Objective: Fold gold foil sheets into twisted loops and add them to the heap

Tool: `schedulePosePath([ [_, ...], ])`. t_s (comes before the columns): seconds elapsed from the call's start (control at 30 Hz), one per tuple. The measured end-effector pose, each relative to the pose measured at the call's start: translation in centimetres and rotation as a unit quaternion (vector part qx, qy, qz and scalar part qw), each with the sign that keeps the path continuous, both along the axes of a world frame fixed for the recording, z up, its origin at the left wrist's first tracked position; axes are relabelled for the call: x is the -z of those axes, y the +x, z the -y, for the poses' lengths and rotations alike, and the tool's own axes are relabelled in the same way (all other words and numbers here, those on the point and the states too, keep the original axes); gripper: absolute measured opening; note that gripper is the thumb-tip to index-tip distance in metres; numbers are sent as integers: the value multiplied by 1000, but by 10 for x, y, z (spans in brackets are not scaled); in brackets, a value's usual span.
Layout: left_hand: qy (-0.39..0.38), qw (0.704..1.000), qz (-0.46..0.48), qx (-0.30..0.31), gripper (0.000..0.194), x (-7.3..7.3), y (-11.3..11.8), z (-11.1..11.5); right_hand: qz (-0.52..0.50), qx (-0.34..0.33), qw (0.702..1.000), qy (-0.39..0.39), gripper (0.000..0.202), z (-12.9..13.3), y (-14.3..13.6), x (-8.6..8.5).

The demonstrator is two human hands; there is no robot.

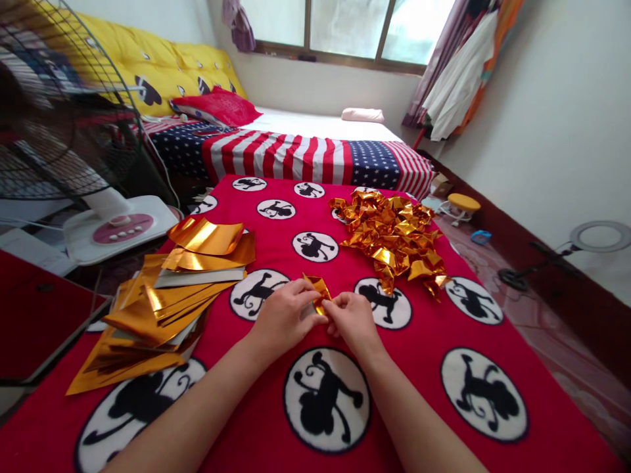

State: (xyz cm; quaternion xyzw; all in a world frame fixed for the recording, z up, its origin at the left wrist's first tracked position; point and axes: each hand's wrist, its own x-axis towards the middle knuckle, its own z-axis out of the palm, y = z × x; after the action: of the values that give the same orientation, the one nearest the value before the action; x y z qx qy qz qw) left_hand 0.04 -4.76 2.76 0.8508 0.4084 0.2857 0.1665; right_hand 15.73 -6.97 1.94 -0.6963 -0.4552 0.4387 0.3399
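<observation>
Bare forearms slant in, the left forearm (197, 401) from half past seven, the right forearm (419, 414) from five o'clock. The left hand (283, 315) curves its fingers, thumb toward three; the right hand (353, 318) bends toward ten, its thumb and forefinger apparently pinched, though the tips partly overlap.

No legible text anywhere.

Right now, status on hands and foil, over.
Left hand and right hand holding gold foil piece. Hands partly cover it. Sheet stack left, folded pile right.
</observation>
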Motion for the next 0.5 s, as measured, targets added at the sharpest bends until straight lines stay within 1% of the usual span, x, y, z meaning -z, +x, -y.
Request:
schedulePosePath([
  [0.07, -1, 1000, -10, 10, 24, 6, -1, 5, -45, -21, 999, -22, 27, 1, 2, -4],
  [0.13, 8, 1000, -14, 8, 23, 12, -4, 6, -93, -55, 993, -41, 27, 2, 7, -6],
  [0.2, 17, 1000, -11, 2, 23, 16, -6, 5, -110, -68, 991, -23, 24, 3, 16, -3],
  [0.23, 19, 1000, -7, 0, 23, 17, -8, 4, -92, -63, 994, 18, 18, 4, 20, 0],
  [0.27, 19, 1000, -4, 0, 23, 18, -9, 3, -56, -59, 994, 77, 13, 4, 24, 3],
  [0.3, 18, 1000, -1, 0, 23, 19, -10, 2, -11, -64, 988, 137, 13, 4, 27, 5],
  [0.37, 18, 1000, 8, 6, 23, 21, -13, 0, 84, -90, 965, 230, 24, 5, 30, 9],
  [0.43, 20, 999, 20, 18, 21, 22, -15, -1, 161, -122, 942, 268, 30, 4, 31, 11],
  [0.5, 25, 998, 40, 30, 21, 23, -16, -3, 215, -143, 924, 280, 29, 2, 29, 12],
])
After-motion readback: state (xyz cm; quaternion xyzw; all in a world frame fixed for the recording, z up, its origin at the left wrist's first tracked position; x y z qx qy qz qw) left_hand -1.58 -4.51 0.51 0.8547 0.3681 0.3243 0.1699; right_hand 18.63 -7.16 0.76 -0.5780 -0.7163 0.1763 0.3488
